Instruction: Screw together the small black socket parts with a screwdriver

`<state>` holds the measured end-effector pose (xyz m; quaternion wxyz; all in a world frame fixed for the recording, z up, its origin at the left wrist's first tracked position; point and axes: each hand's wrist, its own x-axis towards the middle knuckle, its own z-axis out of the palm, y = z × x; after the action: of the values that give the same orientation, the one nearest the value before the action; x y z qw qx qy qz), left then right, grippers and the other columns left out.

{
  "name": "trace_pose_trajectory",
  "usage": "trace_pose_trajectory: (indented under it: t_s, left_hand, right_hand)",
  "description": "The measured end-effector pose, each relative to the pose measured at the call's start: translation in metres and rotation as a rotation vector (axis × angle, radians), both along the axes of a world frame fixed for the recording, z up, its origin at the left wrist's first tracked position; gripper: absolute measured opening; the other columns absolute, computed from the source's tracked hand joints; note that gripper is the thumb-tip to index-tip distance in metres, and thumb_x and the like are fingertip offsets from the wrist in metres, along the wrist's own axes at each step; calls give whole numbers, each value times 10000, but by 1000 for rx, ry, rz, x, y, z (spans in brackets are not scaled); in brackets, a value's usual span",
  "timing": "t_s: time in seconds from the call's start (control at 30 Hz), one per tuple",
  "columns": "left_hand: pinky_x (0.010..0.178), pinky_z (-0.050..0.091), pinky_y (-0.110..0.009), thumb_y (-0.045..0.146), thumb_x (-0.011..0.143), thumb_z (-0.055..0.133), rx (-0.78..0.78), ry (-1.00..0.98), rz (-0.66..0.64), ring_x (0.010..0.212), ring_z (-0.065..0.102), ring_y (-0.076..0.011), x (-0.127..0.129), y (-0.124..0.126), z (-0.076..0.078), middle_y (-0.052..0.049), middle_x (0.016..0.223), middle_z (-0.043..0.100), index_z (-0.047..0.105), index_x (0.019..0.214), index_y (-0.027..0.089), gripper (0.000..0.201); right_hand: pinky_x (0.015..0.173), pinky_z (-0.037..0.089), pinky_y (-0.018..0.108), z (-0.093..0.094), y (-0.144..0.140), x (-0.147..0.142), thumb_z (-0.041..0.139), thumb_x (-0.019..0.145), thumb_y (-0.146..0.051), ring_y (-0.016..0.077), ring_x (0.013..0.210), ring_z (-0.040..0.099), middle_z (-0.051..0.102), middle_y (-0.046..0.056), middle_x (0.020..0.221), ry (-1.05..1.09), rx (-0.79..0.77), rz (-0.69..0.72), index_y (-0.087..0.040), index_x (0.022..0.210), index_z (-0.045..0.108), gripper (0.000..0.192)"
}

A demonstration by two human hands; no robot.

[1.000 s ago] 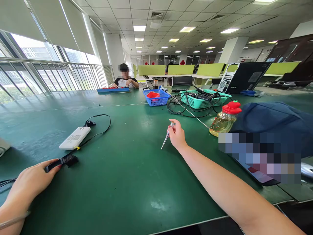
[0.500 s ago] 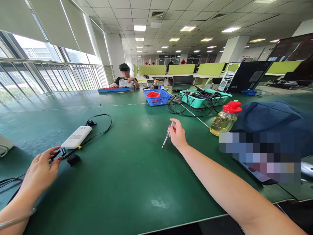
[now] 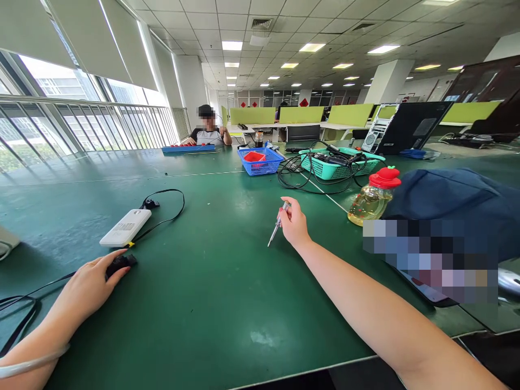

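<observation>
My right hand (image 3: pixel 294 225) holds a small screwdriver (image 3: pixel 277 226) with a clear handle, its tip pointing down-left just above the green table (image 3: pixel 211 303). My left hand (image 3: pixel 87 290) rests on the table at the lower left, its fingertips on a small black part (image 3: pixel 121 262). A white power bank (image 3: pixel 125 228) with a black cable (image 3: pixel 168 208) lies just beyond that hand. A black cable (image 3: pixel 20 311) runs under my left wrist.
A bottle with a red cap (image 3: pixel 374 197) and a dark blue cloth (image 3: pixel 455 206) lie at the right. Farther back stand a blue basket (image 3: pixel 260 161) and a teal basket with cables (image 3: pixel 337 162). A person (image 3: pixel 208 130) sits at the far end. An open computer case (image 3: pixel 402 127) stands behind.
My left hand lifted a slim black piece toward the power bank, then came back down with its fingers on the small black part. My right hand with the screwdriver has stayed in place.
</observation>
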<state>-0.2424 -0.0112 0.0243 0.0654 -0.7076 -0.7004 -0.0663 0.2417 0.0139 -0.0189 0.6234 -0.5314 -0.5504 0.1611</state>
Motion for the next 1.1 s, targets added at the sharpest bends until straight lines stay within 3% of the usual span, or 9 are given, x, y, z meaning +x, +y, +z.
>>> trace_pose_trajectory:
  t_s: [0.2, 0.33, 0.43, 0.57, 0.67, 0.8, 0.9, 1.03, 1.1]
  left_hand:
    - [815, 539, -369, 561, 893, 415, -70, -25, 117, 1020, 694, -315, 2, -4, 7, -124, 1194, 735, 654, 1310, 230, 584]
    - [935, 511, -400, 543, 881, 437, 23, -32, -20, 1118, 657, -308, 18, -6, 15, -84, 1229, 724, 697, 1249, 269, 527]
    - [1013, 477, -403, 557, 867, 474, 58, -127, -179, 1130, 647, -293, 61, -6, 29, -43, 1245, 718, 695, 1244, 292, 512]
    - [983, 499, -368, 492, 861, 549, -2, -236, -504, 1108, 657, -275, 155, 1, 37, -42, 1199, 739, 715, 1202, 300, 425]
    - [970, 501, -367, 389, 892, 581, -36, -265, -684, 1075, 675, -258, 225, 12, 26, -57, 1166, 751, 720, 1171, 300, 325]
    - [920, 507, -413, 332, 904, 617, -77, -247, -721, 1039, 675, -298, 282, 22, 5, -120, 1091, 750, 663, 1262, 238, 374]
    - [924, 499, -437, 327, 892, 651, -50, -238, -714, 1073, 646, -316, 292, 27, -8, -127, 1055, 743, 618, 1312, 228, 433]
    - [1038, 451, -470, 340, 849, 714, 8, -353, -688, 1211, 570, -315, 284, 37, -24, -130, 1184, 717, 561, 1376, 221, 562]
    - [1084, 420, -493, 370, 836, 726, 30, -411, -678, 1259, 534, -320, 278, 41, -30, -122, 1233, 701, 606, 1327, 224, 527]
  right_hand:
    - [604, 495, 325, 5, -7, -2, 497, 909, -352, 162, 560, 572, 598, -32, 686, -68, 35, -24, -224, 1231, 511, 347]
    - [649, 503, 332, 14, -19, -7, 501, 918, -349, 181, 625, 618, 618, -10, 722, -257, 101, -23, -241, 1243, 520, 343]
    - [643, 497, 336, 19, -25, -13, 490, 924, -343, 183, 609, 603, 618, 1, 718, -399, 153, 2, -247, 1258, 534, 351]
    - [676, 513, 352, 21, -27, -19, 500, 918, -315, 184, 609, 593, 632, 9, 720, -475, 223, 69, -252, 1264, 556, 357]
    - [695, 523, 355, 21, -29, -21, 514, 907, -291, 181, 617, 596, 655, 15, 757, -493, 232, 123, -256, 1283, 549, 380]
    - [635, 512, 332, 23, -31, -20, 508, 911, -289, 164, 573, 579, 667, 16, 801, -498, 146, 188, -260, 1392, 455, 484]
    - [579, 494, 313, 22, -29, -18, 525, 909, -306, 159, 557, 579, 673, 11, 821, -437, 56, 207, -277, 1442, 397, 549]
    - [566, 481, 301, 18, -21, -14, 555, 895, -312, 146, 550, 570, 667, -7, 799, -317, 1, 181, -266, 1434, 390, 566]
    - [560, 473, 294, 15, -18, -12, 574, 885, -323, 131, 533, 547, 656, -20, 790, -246, -2, 164, -263, 1402, 403, 548]
